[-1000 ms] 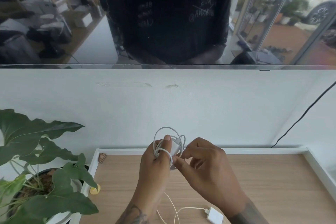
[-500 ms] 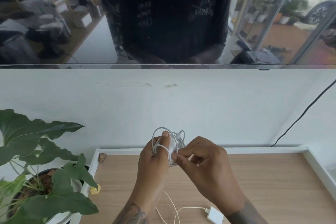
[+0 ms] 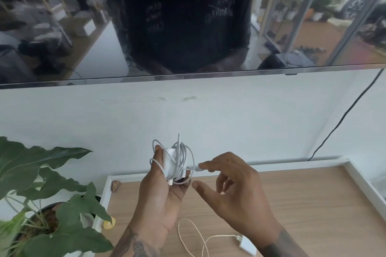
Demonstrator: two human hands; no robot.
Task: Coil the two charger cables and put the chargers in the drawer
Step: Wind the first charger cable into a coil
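Head view: left hand [image 3: 160, 196] gripping white charger [image 3: 170, 159] wrapped in coiled cable [image 3: 183, 158]. Right hand [image 3: 236, 192] pinching cable end, other fingers spread. Second charger [image 3: 247, 245] lying loose on tabletop [image 3: 313, 204]

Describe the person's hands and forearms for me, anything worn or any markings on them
Both the left hand and the right hand are bare: no gloves, rings or watch visible, and no sleeves reach the forearms. Dark tattoo work marks the left forearm and the right forearm just above the wrists; the designs are cut off by the frame.
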